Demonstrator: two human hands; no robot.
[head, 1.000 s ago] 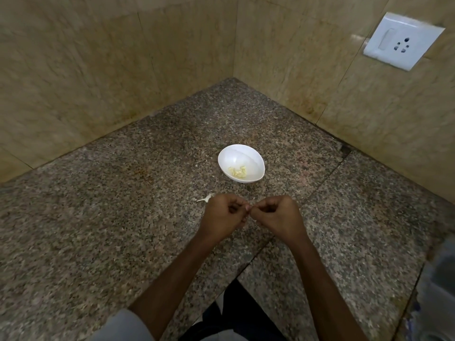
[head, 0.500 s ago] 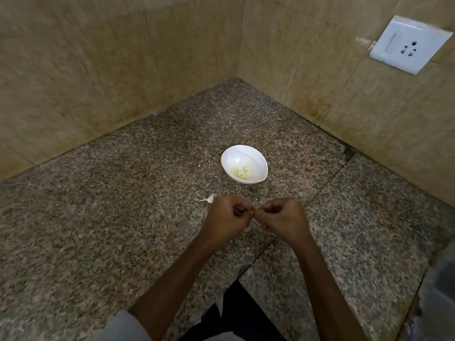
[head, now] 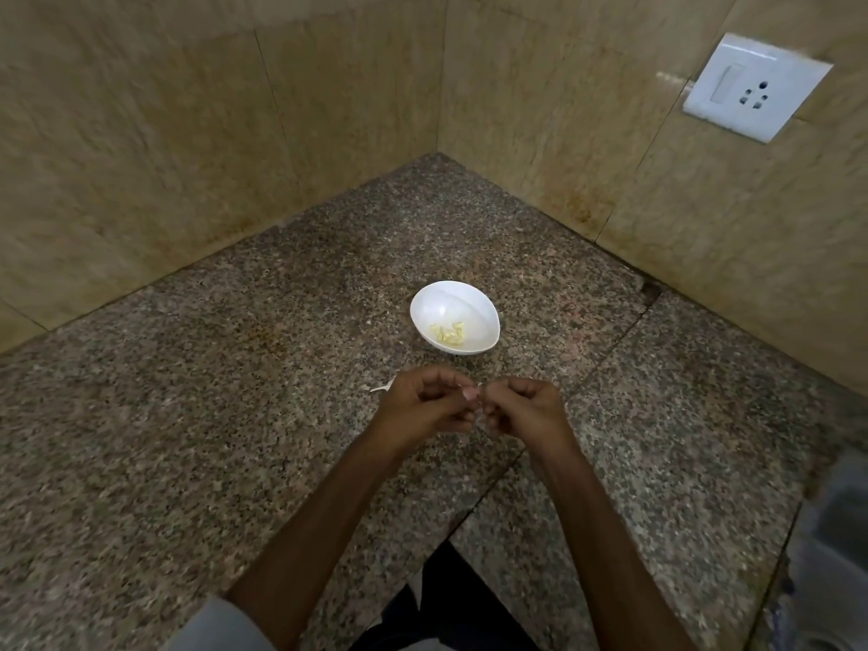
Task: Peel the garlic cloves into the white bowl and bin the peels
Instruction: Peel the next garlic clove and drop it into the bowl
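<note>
A white bowl [head: 474, 312] stands on the granite counter with several peeled yellowish garlic cloves [head: 447, 333] in its near side. Just in front of it my left hand [head: 425, 406] and my right hand [head: 523, 408] meet fingertip to fingertip, both with fingers curled, pinching a small garlic clove [head: 475, 397] between them. The clove is almost wholly hidden by my fingers. A scrap of white peel [head: 380, 388] lies on the counter beside my left hand.
The speckled granite counter [head: 235, 415] fills a tiled corner, with walls behind and to the right. A white switch and socket plate [head: 751, 86] is on the right wall. A blurred grey object [head: 831, 533] sits at the counter's right edge.
Both hands have stayed together at the same spot, fingers working slightly on the clove. The view shifted a little. Bowl and peel scrap have not moved.
</note>
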